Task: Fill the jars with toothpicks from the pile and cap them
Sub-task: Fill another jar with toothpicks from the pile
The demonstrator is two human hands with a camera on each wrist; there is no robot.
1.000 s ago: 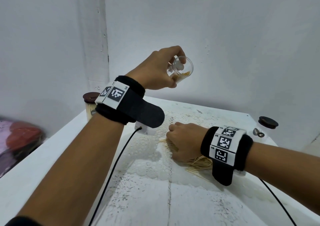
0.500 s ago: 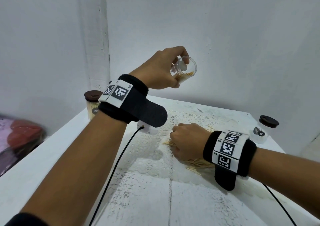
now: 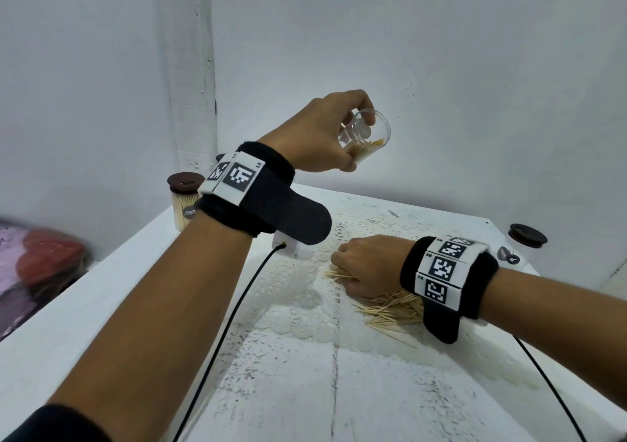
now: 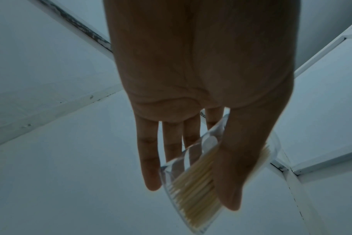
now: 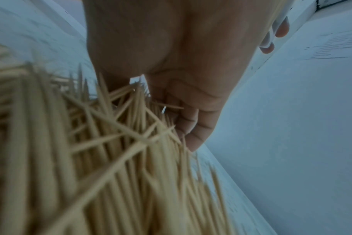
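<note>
Head view is showing the left hand [image 3: 319, 136] raised above the white table [image 3: 84, 306], gripping a small clear plastic jar [image 3: 368, 136] between the thumb and the fingers. This jar is lying tilted on its side, with its open mouth turned away from the wrist, and a bundle of pale wooden toothpicks [image 3: 364, 148] is resting along its lower wall. Left wrist view is showing the same: the thumb [image 4: 237, 167] is pressing on one side of the jar [image 4: 175, 178] and the fingers [image 4: 149, 159] are lying behind it.

Below and to the right, the right hand [image 3: 368, 265] is resting on the loose pile of pale toothpicks [image 3: 390, 307], which is spreading over a white lace mat [image 3: 298, 289]. Its fingers are curling into the pile [image 5: 90, 151], gathering sticks.

Beyond the left wrist a filled clear jar with a brown cap [image 3: 184, 200] is standing upright. Beyond the right wrist a second clear jar with a dark cap [image 3: 526, 246] is standing.
</note>
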